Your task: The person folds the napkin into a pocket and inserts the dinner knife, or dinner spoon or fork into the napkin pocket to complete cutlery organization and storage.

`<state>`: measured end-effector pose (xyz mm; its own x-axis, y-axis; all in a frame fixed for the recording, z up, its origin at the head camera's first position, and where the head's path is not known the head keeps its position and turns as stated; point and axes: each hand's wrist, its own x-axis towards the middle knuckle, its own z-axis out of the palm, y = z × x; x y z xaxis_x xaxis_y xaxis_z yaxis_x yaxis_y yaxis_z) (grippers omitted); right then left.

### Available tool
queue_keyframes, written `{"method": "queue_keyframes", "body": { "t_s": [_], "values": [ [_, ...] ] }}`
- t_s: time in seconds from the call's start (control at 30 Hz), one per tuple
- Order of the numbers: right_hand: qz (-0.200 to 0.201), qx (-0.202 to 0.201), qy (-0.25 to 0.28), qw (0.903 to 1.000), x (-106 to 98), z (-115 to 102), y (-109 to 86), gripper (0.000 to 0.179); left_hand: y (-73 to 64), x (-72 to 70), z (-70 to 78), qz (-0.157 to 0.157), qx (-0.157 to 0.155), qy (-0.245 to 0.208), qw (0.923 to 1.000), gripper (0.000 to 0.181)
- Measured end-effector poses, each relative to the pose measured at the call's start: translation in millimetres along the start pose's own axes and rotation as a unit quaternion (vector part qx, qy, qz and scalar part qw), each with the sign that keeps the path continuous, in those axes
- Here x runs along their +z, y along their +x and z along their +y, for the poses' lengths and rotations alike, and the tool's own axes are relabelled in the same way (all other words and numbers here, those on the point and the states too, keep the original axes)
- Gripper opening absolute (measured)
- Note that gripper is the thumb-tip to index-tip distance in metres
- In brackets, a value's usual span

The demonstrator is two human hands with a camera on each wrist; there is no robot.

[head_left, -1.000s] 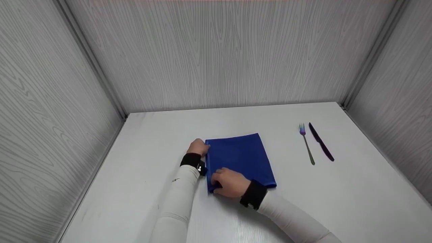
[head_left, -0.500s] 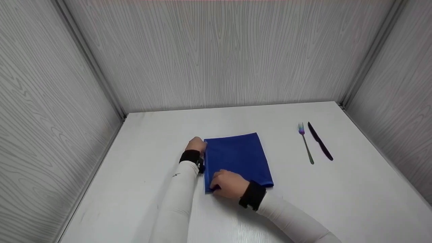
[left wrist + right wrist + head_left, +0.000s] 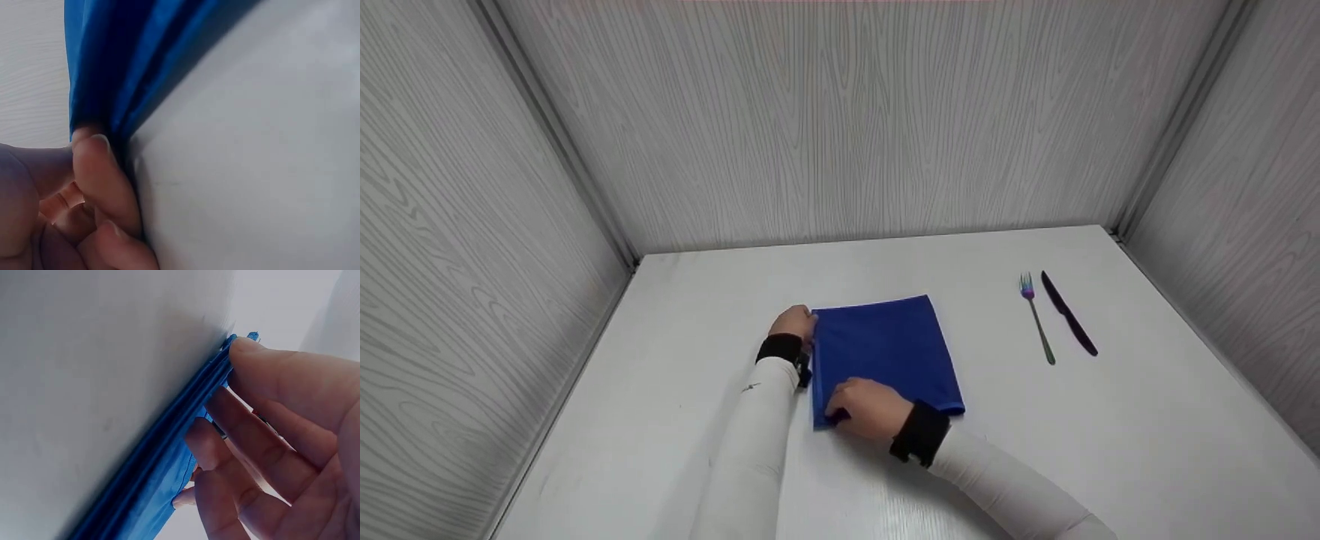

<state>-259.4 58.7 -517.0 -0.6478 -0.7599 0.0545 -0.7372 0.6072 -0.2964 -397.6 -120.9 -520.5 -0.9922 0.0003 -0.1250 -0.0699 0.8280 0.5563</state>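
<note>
Head view, from the near edge inward: two white sleeves [image 3: 751,450] come in, one from about 6 o'clock and one from about 5, each ending in a black wristband [image 3: 780,349]; the right hand [image 3: 872,406] is nearer the person, its back over the near border of a flat, folded, roughly square blue cloth [image 3: 885,345] with a slight sheen; its fingers reach that cloth's 7 o'clock corner, and the right wrist view shows thumb and fingers pinching there, beside a stack of layered folds; the cloth spreads from this hand toward 12 and 2 o'clock, lying on a white table [image 3: 1110,450].

Farther off, the left hand [image 3: 793,322] sits just outside the cloth at its 10 o'clock corner; the left wrist view shows gathered fabric running into its fingertips, so it grips too, though the thumb's exact place is hard to make out; from this hand the cloth lies toward 3 to 5 o'clock.

Between the two grips runs the left edge, almost straight from 6 to 12 o'clock, and the relation to judge by is this one: both hands work that single side, with nearly all of the cloth to their 3 o'clock; the shape is too near square to give a clear long axis.

Beyond, between 2 and 3 o'clock from the cloth and well apart from it, lies a slim metal fork [image 3: 1038,321] with iridescent tines toward 11:30; just beside it a dark table knife [image 3: 1066,311] points to 11; a grey wood-grain panel [image 3: 840,127] stands at 12.
</note>
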Motion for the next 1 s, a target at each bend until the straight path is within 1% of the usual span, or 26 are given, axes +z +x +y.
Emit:
{"method": "queue_keyframes", "body": {
  "t_s": [0.07, 0.13, 0.3, 0.43, 0.53, 0.57, 0.63, 0.73, 0.8, 0.9, 1.0],
  "values": [
    [0.003, -0.010, -0.008, 0.9999, 0, 0, -0.4, 0.019, 0.8, -0.1, 0.6, -0.001, -0.004, 0.004, 1.0000, 0.031],
    [0.002, -0.016, -0.019, 0.9997, 1, -1, -0.9, 0.020, 1.6, -0.3, 1.4, 0.005, -0.006, 0.018, 0.9998, 0.032],
    [-0.017, 0.001, -0.031, 0.9994, 3, -6, -2.6, 0.024, 1.6, 0.2, 1.9, 0.014, -0.020, 0.040, 0.9989, 0.031],
    [-0.025, 0.016, -0.032, 0.9990, 5, -9, -4.3, 0.026, 2.7, -0.2, -0.3, 0.006, -0.038, 0.027, 0.9989, 0.034],
    [-0.024, 0.018, -0.022, 0.9993, 5, -9, -5.0, 0.026, 1.8, -1.2, -3.2, 0.000, -0.046, 0.011, 0.9989, 0.042],
    [-0.024, 0.017, -0.016, 0.9994, 5, -8, -5.1, 0.026, 0.9, -1.5, -4.3, 0.000, -0.047, 0.003, 0.9989, 0.044],
    [-0.020, 0.016, 0.007, 0.9996, 2, -4, -5.4, 0.027, -2.1, -1.2, -5.2, 0.011, -0.042, -0.014, 0.9989, 0.046],
    [0.004, 0.021, 0.059, 0.9980, -8, 6, -4.7, 0.029, -11.0, -0.1, -1.4, 0.029, -0.024, -0.044, 0.9984, 0.042],
    [0.034, 0.032, 0.103, 0.9936, -16, 15, -2.8, 0.030, -18.9, 0.8, 5.5, 0.038, 0.004, -0.054, 0.9978, 0.033],
    [0.086, 0.067, 0.163, 0.9806, -28, 34, 4.6, 0.032, -28.7, 1.5, 20.2, 0.020, 0.046, -0.064, 0.9967, 0.023],
    [0.125, 0.128, 0.212, 0.9608, -36, 55, 17.3, 0.035, -30.6, 2.9, 32.2, -0.008, 0.073, -0.058, 0.9956, 0.025]
  ]
}}
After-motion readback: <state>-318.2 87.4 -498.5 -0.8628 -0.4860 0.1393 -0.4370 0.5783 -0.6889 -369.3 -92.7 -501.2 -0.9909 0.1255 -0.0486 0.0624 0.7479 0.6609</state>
